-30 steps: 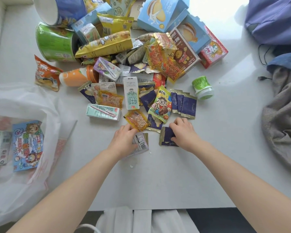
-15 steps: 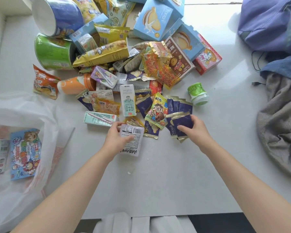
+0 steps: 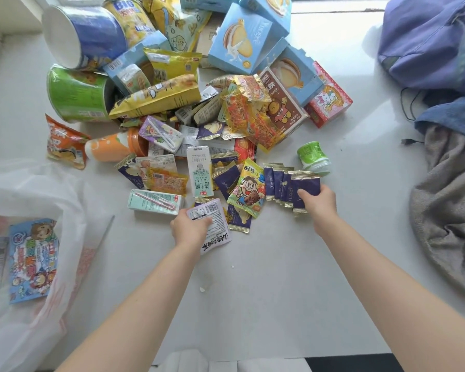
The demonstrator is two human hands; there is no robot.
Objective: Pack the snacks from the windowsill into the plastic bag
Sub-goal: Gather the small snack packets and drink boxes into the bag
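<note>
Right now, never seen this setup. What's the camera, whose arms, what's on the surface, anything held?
There is no machine here: a person wears one wide-angle camera on the head, looking forward and down, so the two bare arms entering from the bottom are their own.

The white windowsill holds a heap of snacks: blue biscuit boxes, a green tub, yellow bags, a small milk carton and many small packets. A translucent plastic bag lies open at the left with a few items already inside. Clothes are piled at the right.

The left hand grips a white pouch with a barcode. The right hand holds a fanned stack of dark purple sachets.
</note>
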